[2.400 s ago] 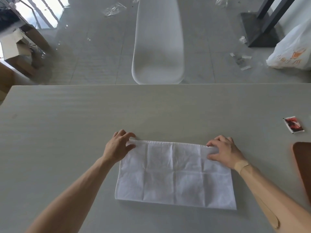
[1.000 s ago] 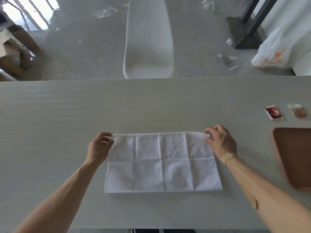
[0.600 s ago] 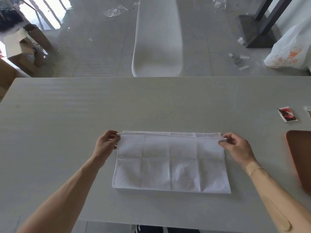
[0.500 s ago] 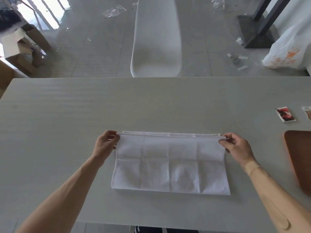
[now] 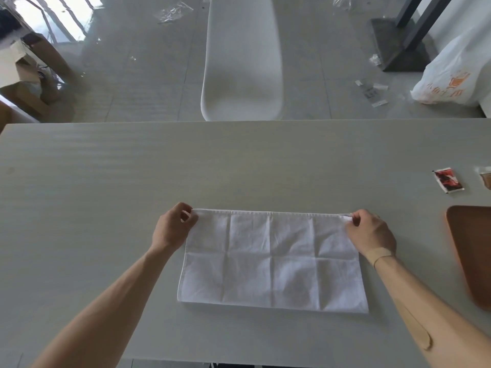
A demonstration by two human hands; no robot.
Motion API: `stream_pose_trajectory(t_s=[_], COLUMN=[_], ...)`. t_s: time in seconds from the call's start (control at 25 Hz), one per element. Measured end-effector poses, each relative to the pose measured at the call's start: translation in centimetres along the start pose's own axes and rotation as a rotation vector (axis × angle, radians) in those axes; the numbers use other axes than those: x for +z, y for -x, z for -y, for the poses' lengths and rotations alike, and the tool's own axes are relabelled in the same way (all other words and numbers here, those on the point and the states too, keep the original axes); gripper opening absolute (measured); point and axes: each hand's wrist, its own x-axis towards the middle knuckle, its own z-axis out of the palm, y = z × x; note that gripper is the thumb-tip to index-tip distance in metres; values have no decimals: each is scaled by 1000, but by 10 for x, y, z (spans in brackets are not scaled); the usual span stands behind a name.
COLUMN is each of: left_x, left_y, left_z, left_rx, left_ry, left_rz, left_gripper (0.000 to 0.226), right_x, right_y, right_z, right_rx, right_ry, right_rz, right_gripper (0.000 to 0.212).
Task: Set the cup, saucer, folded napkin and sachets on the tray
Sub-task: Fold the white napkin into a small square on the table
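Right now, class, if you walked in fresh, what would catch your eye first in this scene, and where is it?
First, the white creased cloth napkin lying flat mid-table, its far corners pinched by the left hand and the right hand. Next, the brown wooden tray at the table's right edge, with a small red sachet beyond it. Behind the pale grey table stands a white moulded chair.

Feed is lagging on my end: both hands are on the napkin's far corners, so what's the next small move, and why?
Probably draw the far edge toward the near edge to fold it again. The left hand and right hand each pinch a far corner of the napkin, which lies wide and flat on the table, still apart from the tray.
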Motion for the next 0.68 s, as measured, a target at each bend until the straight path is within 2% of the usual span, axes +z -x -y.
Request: stream_pose_trajectory(t_s=[0.16,0.28,0.4,0.48,0.52,0.6,0.68], left_x=[-6,-12,-10,-11,-11,-9,13], left_y=[0,-5,-7,-8,-8,6,43], left_z=[-6,-9,-15,-21,-23,-33,-50], left_rx=[234,391,340,263,224,246,448], left_ry=[-335,-479,-477,-481,-488,-526,-481], left_rz=[25,40,84,133,119,-22,-143], left_gripper=[41,32,24,26,32,45,43], right_x=[-8,-13,-11,-7,-5,3,22], right_y=[0,-3,-3,-1,3,24,65], right_z=[-1,-5,-6,-5,-3,4,22], right_rx=[-222,-347,-317,-273,-272,-353,-514], right_ry=[158,245,234,241,270,310,287], right_rz=[23,25,10,-7,-43,-162,-229], right_gripper=[37,29,15,23,33,45,46])
